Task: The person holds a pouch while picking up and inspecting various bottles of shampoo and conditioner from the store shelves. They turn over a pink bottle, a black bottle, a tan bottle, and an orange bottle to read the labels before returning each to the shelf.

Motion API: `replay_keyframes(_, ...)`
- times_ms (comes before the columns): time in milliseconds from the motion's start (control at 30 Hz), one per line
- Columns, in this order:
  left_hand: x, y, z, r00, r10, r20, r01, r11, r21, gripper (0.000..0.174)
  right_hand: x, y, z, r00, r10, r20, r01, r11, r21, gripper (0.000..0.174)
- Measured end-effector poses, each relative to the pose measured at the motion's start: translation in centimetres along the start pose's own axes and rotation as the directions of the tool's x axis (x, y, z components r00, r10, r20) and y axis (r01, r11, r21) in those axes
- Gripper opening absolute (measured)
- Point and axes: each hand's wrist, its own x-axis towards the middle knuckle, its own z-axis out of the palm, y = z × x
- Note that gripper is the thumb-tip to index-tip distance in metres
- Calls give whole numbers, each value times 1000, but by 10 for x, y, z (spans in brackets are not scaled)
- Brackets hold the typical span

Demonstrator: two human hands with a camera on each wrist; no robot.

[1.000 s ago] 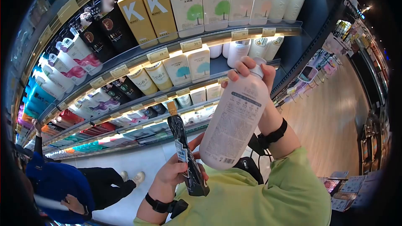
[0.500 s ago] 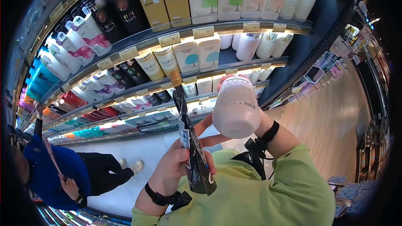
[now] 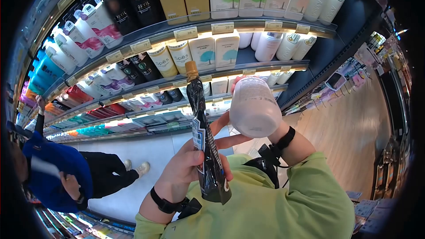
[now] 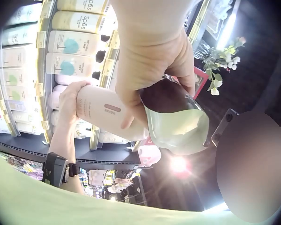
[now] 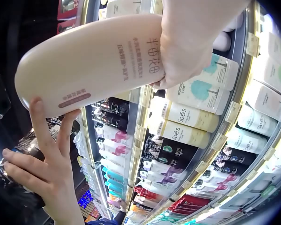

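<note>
A pale pink bottle (image 3: 256,108) is tilted with its base toward the head camera. My right hand (image 5: 192,42) grips it around the neck end; the cap is hidden by the fingers. My left hand (image 3: 189,163) holds a black pouch (image 3: 204,141) with a gold-brown cap (image 3: 191,69), thumb across its front, while other fingers reach out to the bottle's lower part. In the right wrist view, two left fingers touch the bottle (image 5: 91,61) near its base. The left wrist view shows the pouch's silvery bottom (image 4: 178,129) below the left hand (image 4: 150,61).
Shelves (image 3: 168,35) of bottles and boxes curve across the front and left. A person in blue (image 3: 59,172) stands at the left, one arm raised to the shelf. Hanging goods (image 3: 336,81) and a wooden floor (image 3: 341,137) lie to the right.
The bottle has tipped from showing its printed back to showing its base, and my left fingers have spread toward it. The shelves have shifted right and slightly up in the head view.
</note>
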Motion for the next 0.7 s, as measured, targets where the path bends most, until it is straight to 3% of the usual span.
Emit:
replay_keyframes(67, -1, 0, 0, 1000, 1, -4, -1, 1000, -2, 112, 2, 1, 0, 997, -56, 54, 62, 992, -110, 21)
replay_keyframes(400, -3, -1, -1, 1000, -7, -12, 7, 1000, -10, 111, 0, 7, 7, 998, -51, -39, 48, 995, -85, 27)
replay_keyframes(467, -2, -1, -1, 1000, -9, -12, 9, 1000, -10, 111, -3, 11, 9, 975, -220, 17, 211, 911, -355, 26)
replay_keyframes(600, -1, -2, 0, 1000, -13, -14, 13, 1000, -9, 110, -6, 10, 8, 988, -150, 19, 151, 967, -206, 25)
replay_keyframes(667, -3, -3, 0, 1000, -15, -13, 15, 1000, -10, 110, -11, 12, 6, 989, -150, -4, 148, 982, -121, 52)
replay_keyframes(700, -2, -3, 1, 1000, -16, -11, 16, 1000, -10, 110, -12, 13, 7, 989, -150, -4, 149, 981, -123, 52)
